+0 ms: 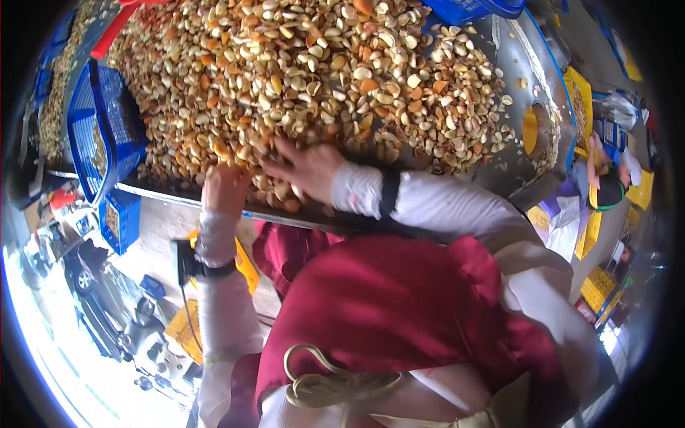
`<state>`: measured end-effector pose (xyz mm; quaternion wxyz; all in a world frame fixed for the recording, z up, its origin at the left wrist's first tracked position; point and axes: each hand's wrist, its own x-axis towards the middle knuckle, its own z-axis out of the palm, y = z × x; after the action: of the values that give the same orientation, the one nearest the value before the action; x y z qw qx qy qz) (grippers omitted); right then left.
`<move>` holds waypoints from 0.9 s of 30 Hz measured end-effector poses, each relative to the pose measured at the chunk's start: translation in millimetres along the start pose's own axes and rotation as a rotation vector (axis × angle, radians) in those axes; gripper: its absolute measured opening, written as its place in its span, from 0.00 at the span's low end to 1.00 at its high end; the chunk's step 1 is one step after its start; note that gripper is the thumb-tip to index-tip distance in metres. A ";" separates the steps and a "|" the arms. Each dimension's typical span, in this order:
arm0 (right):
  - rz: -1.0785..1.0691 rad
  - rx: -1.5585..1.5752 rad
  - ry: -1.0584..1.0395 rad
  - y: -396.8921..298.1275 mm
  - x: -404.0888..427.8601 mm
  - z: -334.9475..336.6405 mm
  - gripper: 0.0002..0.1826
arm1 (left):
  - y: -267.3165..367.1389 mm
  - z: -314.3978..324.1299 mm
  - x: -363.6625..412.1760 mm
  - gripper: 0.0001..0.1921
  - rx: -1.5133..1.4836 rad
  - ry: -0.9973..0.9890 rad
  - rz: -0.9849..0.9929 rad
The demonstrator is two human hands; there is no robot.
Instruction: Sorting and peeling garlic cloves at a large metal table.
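Observation:
A wide heap of small shelled pieces, which look like clam or nut meats, covers the metal table before me. My left hand is at the heap's near edge with its fingers bent down at the pieces; whether it pinches one cannot be told. Close beside it on the right, my right hand reaches into the pieces with its fingers spread, slightly blurred. Both wrists have white sleeves and dark bands. Left of the heap stands a blue plastic basket with some pieces inside.
A red plastic handle lies at the upper left, and another blue basket stands at the top. The table has a round hole at right. A co-worker is beyond it, among yellow crates. A blue crate stands below left.

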<state>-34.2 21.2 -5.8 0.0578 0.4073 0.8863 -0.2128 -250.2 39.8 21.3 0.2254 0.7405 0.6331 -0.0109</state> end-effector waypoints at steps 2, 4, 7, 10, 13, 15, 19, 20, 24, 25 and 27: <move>0.062 -0.093 0.117 25.3 18.8 -8.3 0.43 | -7.5 4.5 6.9 0.12 0.169 -0.240 -0.064; 0.054 0.034 0.077 41.8 6.6 -39.0 0.47 | 15.0 8.8 8.6 0.12 0.280 -0.489 -0.074; 0.075 -0.086 0.017 62.2 -34.4 -32.4 0.57 | 22.0 28.9 13.1 0.16 0.060 -0.262 -0.123; 0.237 0.182 0.160 104.0 -70.1 -26.2 0.51 | 35.2 -7.2 32.0 0.13 -0.381 0.068 -0.339; 0.218 0.489 0.462 113.3 -95.1 -30.6 0.40 | 23.5 19.0 18.3 0.11 -0.665 0.281 -0.122; 0.171 0.731 0.537 113.8 -102.9 -28.7 0.33 | 49.1 31.1 10.1 0.10 -0.489 0.222 -0.111; 0.195 0.757 0.245 85.3 -87.7 -36.8 0.24 | 83.4 48.5 17.0 0.13 -0.123 0.270 0.078; 0.179 0.693 0.275 74.7 -82.6 -36.2 0.24 | 80.2 52.3 20.6 0.14 -0.154 0.279 0.161; 0.230 0.899 0.348 53.1 -69.1 -6.7 0.22 | 68.8 52.4 27.1 0.16 -0.813 -0.018 0.032; 0.182 1.079 0.375 44.7 -66.0 -17.7 0.21 | 70.6 43.6 22.3 0.16 -1.095 -0.194 -0.131; 0.062 1.383 0.452 30.4 -56.6 -30.4 0.20 | 78.6 16.8 10.3 0.14 -1.723 -0.354 -0.398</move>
<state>28.1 12.3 27.2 -0.3915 0.4095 0.5274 -0.6332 -169.5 35.9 28.3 0.7904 0.1788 0.4942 0.3146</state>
